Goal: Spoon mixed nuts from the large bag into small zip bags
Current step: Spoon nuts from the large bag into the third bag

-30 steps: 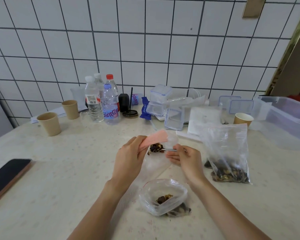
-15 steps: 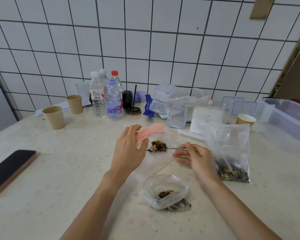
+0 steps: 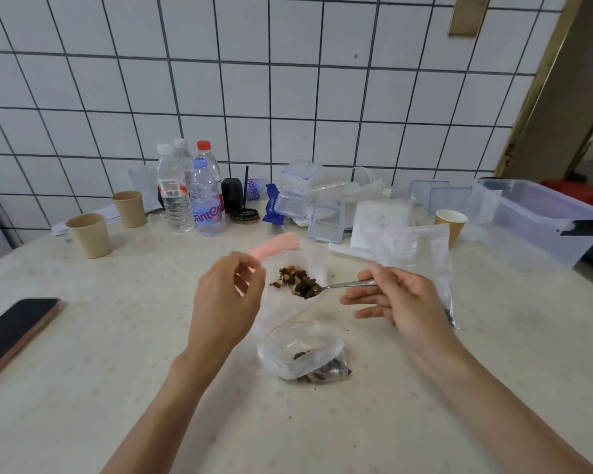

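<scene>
left hand [image 3: 227,295] pinches the pink zip strip of a small zip bag [image 3: 290,265], thumb + fingers curled on the rim, holding the mouth up and open toward the right. right hand [image 3: 396,297] pinches the handle of a metal spoon [image 3: 339,286] btwn thumb and fingers, other fingers loosely spread below. spoon bowl sits at or just inside the bag mouth, heaped w/ mixed nuts [image 3: 298,280]; can't tell if some of that pile is already lying in the bag or all still on the spoon.

large bag [image 3: 415,254] stands just behind the right hand, nuts at its bottom mostly hidden by the hand. a second small bag [image 3: 302,350], already w/ some nuts in it, lies open on the table [image 3: 117,336] near the person, below the held bag.

step in hand, as i read it: tipping this spoonful in. to do it well:
- keep left pinch firm, mouth wide; film is floppy and will fold over the spoon if slack.
- push the bowl further past the rim before rolling the wrist, else pieces drop on the table.
- tip slow, spoon is heaped.
- draw the spoon out level so it doesn't drag the bag edge.

phone [image 3: 14,333] lies far left, cups [image 3: 89,234] and bottles [image 3: 185,193] at the back, well clear.
</scene>
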Demonstrator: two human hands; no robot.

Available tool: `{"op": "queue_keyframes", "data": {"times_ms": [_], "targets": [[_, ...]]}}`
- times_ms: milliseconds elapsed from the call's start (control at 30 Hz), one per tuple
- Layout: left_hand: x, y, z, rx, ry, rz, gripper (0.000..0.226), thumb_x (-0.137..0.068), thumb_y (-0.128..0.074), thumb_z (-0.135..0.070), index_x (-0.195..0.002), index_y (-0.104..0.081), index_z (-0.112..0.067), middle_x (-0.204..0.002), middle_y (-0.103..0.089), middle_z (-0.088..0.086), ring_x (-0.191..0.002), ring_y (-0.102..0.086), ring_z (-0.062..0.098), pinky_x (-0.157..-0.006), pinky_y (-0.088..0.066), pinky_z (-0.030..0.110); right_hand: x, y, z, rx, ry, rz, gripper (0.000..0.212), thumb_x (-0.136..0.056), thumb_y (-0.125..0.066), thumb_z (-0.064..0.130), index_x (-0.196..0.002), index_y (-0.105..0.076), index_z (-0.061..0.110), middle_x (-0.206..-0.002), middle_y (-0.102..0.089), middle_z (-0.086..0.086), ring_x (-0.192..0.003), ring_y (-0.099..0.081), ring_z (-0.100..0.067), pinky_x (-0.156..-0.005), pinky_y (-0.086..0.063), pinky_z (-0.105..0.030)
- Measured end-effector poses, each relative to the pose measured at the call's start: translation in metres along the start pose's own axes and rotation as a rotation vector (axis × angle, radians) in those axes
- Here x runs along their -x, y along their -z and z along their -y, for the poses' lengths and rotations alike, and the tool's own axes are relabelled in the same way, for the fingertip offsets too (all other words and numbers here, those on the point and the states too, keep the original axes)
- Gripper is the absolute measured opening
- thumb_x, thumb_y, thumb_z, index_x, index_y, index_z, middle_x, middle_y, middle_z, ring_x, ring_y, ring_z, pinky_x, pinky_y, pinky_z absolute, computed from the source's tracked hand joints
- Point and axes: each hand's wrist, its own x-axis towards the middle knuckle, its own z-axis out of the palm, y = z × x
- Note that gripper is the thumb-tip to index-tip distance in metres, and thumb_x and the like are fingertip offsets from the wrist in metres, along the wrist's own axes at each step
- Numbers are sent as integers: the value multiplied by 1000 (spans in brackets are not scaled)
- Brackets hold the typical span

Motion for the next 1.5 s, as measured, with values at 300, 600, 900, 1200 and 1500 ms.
{"op": "queue_keyframes", "data": {"times_ms": [300, 600, 900, 1200, 1500], "targets": [[53, 7, 2, -29, 254, 494, 45, -100, -57, -50, -68, -63, -19, -63, -67, -2, -55, -63, 10, -58, -48, 21, 41, 15, -19, 243, 82, 125, 24, -106, -55, 27, -99, -75, 15, -85, -80, -7, -88, -78, -28, -64, -61, -32], [68, 16, -5, 209, 103, 465, 15, -99, -66, -36, -88, -73, -30, -77, -72, -5, -59, -67, 9, -56, -48, 17, 68, 27, -2, 1066, 1050, 323, 27, -108, -53, 28, -107, -73, 10, -92, -73, -1, -85, -72, -20, -63, -58, -37], [70, 15, 9, 157, 133, 439, 20, -95, -65, -50, -85, -72, -33, -73, -71, -4, -58, -69, 12, -57, -51, 22, 56, 24, -21, 409, 348, 177, 23, -104, -54, 34, -102, -77, 29, -94, -80, 5, -91, -75, -14, -70, -57, -23], [37, 13, 38, -155, 402, 245, 78, -76, -45, -92, -78, -55, -15, -74, -67, -1, -72, -64, 19, -65, -49, 37, 14, 5, -28, -21, 59, 75, 28, -99, -64, 46, -94, -78, 22, -95, -80, -14, -94, -78, -29, -61, -61, -29], [-10, -24, 42, -185, 447, 190, 97, -74, -62, -85, -138, -45, -14, -133, -58, 8, -118, -58, 31, -86, -49, 42, -31, -22, -38, 248, 46, 49, 16, -99, -68, 28, -99, -76, 14, -88, -81, -1, -89, -78, -15, -74, -65, -44]]}}
